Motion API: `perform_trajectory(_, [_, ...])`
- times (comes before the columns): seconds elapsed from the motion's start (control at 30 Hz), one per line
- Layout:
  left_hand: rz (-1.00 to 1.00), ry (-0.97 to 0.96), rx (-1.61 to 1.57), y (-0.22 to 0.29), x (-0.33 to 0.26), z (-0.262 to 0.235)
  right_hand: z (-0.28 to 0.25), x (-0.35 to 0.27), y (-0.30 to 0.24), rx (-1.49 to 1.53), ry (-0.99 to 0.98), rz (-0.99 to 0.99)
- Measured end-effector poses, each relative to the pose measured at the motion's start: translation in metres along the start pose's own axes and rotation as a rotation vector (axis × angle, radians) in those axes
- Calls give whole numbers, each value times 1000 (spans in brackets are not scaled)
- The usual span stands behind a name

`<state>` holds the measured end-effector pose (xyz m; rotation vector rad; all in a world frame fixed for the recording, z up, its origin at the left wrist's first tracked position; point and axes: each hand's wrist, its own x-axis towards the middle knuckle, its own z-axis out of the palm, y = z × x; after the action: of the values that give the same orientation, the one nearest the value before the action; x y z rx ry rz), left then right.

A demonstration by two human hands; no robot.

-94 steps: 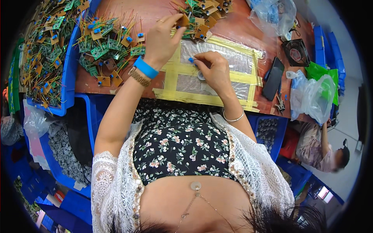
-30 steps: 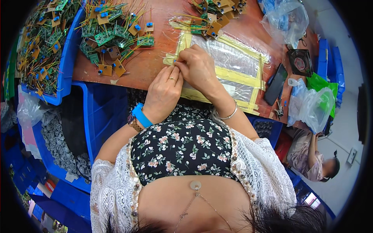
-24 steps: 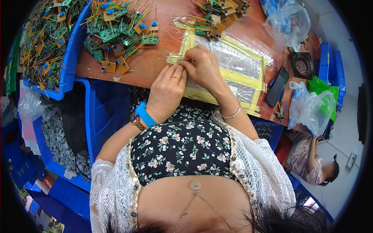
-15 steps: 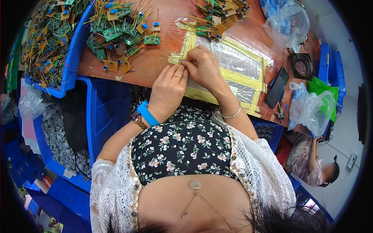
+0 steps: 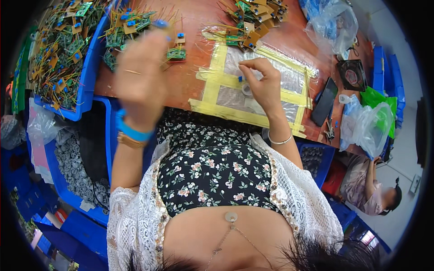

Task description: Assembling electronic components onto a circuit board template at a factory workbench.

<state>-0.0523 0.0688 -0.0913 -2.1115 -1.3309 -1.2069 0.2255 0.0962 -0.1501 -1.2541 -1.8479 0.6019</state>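
My left hand (image 5: 141, 77) is smeared by motion beside the middle pile of circuit boards (image 5: 174, 54) with wires and small blue parts. Whether its fingers hold anything cannot be told. Over a clear plastic sheet (image 5: 289, 81) edged with yellow tape, my right hand (image 5: 263, 83) has thumb and forefinger pinched together; what sits between the tips is too small to make out. A small blue part (image 5: 240, 78) shows just below those fingertips, held or lying there, I cannot tell which. Near it is a pale round piece (image 5: 246, 89).
At the left, a blue bin (image 5: 86, 90) is heaped with wired boards. More boards (image 5: 255, 22) lie at the far middle. On the right are a dark phone (image 5: 324, 101), a black fan (image 5: 351, 74) and plastic bags (image 5: 368, 128). A person (image 5: 368, 185) sits beyond.
My hands were together at the sheet's left edge, fingers on a small blue part. They have parted: the left swung left toward the boards, the right shifted right over the sheet.
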Motion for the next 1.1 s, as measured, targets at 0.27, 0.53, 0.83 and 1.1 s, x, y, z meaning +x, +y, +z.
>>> perform_trajectory(0.27, [-101, -36, 61, -24, 11, 21, -10, -9, 11, -159, -47, 30])
perform_trajectory(0.53, [-315, -302, -324, 39, -3, 121, 10, -7, 1, -230, -139, -82])
perform_trajectory(0.83, [-475, -480, -484, 28, 9, 167, 25, -7, -1, -327, -49, -333])
perform_trajectory(1.1, [-217, -211, -580, 55, 26, 170, 27, -5, -8, -334, -45, -209])
